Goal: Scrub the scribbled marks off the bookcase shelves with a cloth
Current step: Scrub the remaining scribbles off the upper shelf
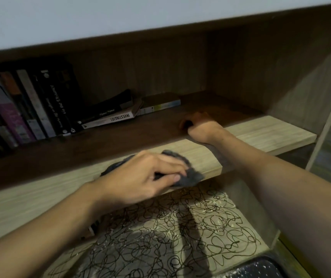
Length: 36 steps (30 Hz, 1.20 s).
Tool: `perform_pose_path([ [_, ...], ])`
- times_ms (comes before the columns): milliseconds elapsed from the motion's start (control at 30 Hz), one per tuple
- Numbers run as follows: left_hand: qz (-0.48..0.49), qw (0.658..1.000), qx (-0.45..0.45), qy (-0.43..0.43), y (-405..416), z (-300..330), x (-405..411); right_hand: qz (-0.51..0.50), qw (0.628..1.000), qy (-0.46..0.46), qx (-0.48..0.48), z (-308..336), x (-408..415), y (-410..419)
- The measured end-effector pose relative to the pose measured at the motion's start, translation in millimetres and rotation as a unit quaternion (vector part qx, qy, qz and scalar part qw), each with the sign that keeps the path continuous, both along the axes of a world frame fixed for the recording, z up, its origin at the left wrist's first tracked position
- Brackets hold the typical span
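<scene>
While your left hand [140, 177] presses the cloth [188, 177] on the upper shelf's [40, 201] front edge, your right hand [202, 130] grips that shelf farther along. Below, the lower shelf [210, 223] looks fully scribbled, so most scrubbing remains.

Cloth pressed to the shelf's front edge, scribbles waiting below.

The left hand [140, 177] holds a grey cloth [188, 175] against the pale front edge of the upper shelf [260, 129]; the right hand [202, 129] rests curled on that shelf further in. Books [30, 109] stand and lie at its left. The lower shelf [246, 237] is covered in black scribbled marks [160, 227] and pale crumbs.
</scene>
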<state>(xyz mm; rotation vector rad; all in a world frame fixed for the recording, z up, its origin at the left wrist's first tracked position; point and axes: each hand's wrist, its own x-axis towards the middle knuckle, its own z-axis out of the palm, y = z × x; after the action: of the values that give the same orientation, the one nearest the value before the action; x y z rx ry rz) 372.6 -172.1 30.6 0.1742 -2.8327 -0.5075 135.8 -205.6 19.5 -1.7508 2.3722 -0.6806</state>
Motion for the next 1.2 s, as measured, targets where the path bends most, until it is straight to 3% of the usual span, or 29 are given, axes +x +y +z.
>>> perform_pose_path([
  [233,0.034,0.998,-0.033,0.028,-3.6,0.9,-55.9,0.044,0.998,-0.043,-0.019,7.4,-0.1,15.1],
  [400,-0.004,1.000,-0.008,0.011,-9.0,-3.1,-3.6,0.069,0.985,-0.144,-0.073,9.9,-9.4,23.3],
  [500,0.023,0.999,-0.034,0.026,-14.3,-2.9,-35.6,0.072,0.990,-0.110,-0.058,6.3,-24.3,29.5],
  [633,-0.001,0.999,-0.029,0.024,16.1,-1.0,-103.1,-0.012,0.999,0.013,-0.030,0.7,-79.8,53.6],
  [767,-0.056,0.993,-0.099,-0.038,20.0,-8.2,-50.7,-0.019,0.995,-0.047,-0.083,-0.6,-97.6,59.7],
  [833,-0.055,0.994,-0.086,-0.026,14.6,-7.5,-36.3,-0.003,0.995,-0.058,-0.079,-2.9,-96.2,55.7],
  [900,-0.060,0.996,-0.058,-0.009,16.8,-2.6,-56.5,0.001,0.996,-0.041,-0.085,-5.1,-97.7,54.9],
  [1067,-0.054,0.994,-0.091,0.013,37.0,-1.5,-118.9,0.005,0.996,-0.013,-0.088,-2.9,-94.3,58.9],
  [1200,-0.026,0.994,-0.103,0.006,20.3,-3.9,-49.2,-0.007,0.997,-0.042,-0.063,-6.7,-94.7,59.0],
])
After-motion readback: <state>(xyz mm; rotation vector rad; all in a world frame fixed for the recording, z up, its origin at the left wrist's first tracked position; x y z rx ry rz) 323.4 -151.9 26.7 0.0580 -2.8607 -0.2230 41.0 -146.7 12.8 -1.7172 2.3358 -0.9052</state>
